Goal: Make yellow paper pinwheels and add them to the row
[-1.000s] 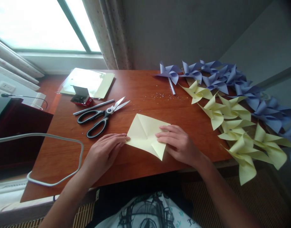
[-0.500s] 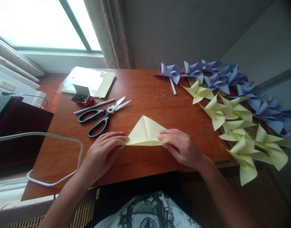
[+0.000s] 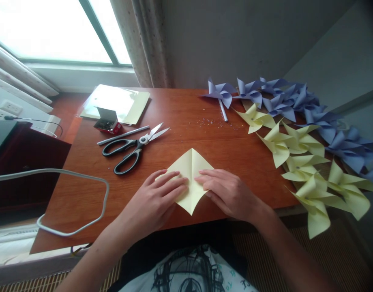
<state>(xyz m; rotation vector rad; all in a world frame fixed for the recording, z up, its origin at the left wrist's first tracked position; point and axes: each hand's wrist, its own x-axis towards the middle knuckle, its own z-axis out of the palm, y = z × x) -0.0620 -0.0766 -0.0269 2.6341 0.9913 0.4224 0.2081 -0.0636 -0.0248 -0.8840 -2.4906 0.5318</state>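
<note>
The yellow paper (image 3: 191, 200) is just below the middle of the frame, on the worktop (image 3: 180, 107). One corner points up, one points down, and a fold line runs between them. The left hand (image 3: 159, 194) lies spread on the paper and hides most of its left side. The right hand (image 3: 229, 188) covers the right corner with its fingers on top; I can't tell if its thumb is under the paper, so I can't tell if it is pinching.

At the left, the scissors (image 3: 143, 140) lie open, partly over a thin gray stick (image 3: 106, 141). Behind is a little red box (image 3: 113, 129); the dark things inside are hard to make out. At the right, yellow pinwheels (image 3: 278, 147) and purple pinwheels (image 3: 222, 93) overlap, so some are partly hidden. The frame cuts off the last ones. A white cord (image 3: 83, 175) runs out at the left edge.
</note>
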